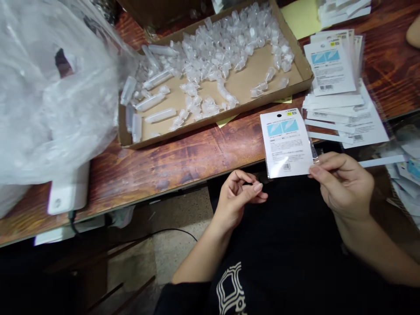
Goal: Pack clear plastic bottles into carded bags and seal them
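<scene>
My right hand (pixel 344 183) pinches the lower right corner of a white printed card in a clear plastic sleeve (pixel 287 146). The card is held up at the table's front edge, showing two blue pictures, lines of text and a barcode. Just left of the card's lower edge is my left hand (pixel 241 194), apart from it. Its fingers are curled in with the thumb pressed against them; whether anything small is between them I cannot make out. Behind the card, a shallow cardboard tray (pixel 216 120) holds many small clear plastic pieces (pixel 226 48), some long and tube-like.
To the right lie stacked sleeved cards (pixel 331 70) and white strips (pixel 331 116). A large clear plastic bag (pixel 59 96) bulges over the table's left side, above a white device (pixel 68 192) with a cable. More packets (pixel 410 170) sit at the far right.
</scene>
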A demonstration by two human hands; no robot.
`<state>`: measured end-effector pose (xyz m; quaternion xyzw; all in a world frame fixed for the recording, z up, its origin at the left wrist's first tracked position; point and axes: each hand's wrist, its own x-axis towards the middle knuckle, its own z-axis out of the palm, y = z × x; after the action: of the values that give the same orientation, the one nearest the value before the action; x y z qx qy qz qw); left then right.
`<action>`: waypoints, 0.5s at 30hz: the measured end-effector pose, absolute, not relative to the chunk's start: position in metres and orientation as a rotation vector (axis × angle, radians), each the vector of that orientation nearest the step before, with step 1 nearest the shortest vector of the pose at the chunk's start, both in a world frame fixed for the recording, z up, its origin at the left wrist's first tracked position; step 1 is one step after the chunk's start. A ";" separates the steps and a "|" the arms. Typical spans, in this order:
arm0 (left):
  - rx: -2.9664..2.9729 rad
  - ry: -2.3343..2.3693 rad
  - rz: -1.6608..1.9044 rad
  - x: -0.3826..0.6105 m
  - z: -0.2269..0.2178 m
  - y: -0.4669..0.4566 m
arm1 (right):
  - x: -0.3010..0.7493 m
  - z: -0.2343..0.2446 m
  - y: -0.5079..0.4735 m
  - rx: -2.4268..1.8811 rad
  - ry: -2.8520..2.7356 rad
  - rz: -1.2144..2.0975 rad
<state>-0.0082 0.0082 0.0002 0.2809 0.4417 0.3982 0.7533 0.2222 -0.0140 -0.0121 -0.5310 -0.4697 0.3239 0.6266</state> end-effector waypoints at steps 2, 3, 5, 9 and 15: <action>0.680 0.916 0.872 -0.004 0.004 0.004 | 0.221 -0.013 -0.015 -1.224 -1.069 0.760; 0.708 0.910 0.889 -0.002 0.006 0.003 | 0.220 -0.014 -0.015 -1.225 -1.065 0.762; 0.739 0.926 0.920 0.004 0.008 0.002 | 0.220 -0.016 -0.016 -1.220 -1.058 0.771; 0.742 0.973 0.917 0.015 0.009 0.005 | 0.221 -0.020 -0.018 -1.216 -1.061 0.801; 0.746 0.983 0.947 0.022 0.006 0.008 | 0.221 -0.023 -0.018 -1.230 -1.093 0.797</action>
<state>0.0216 0.0083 0.0056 0.3364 0.4436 0.4270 0.7125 0.2210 -0.0178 -0.0226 -0.5327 -0.4735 0.3451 0.6106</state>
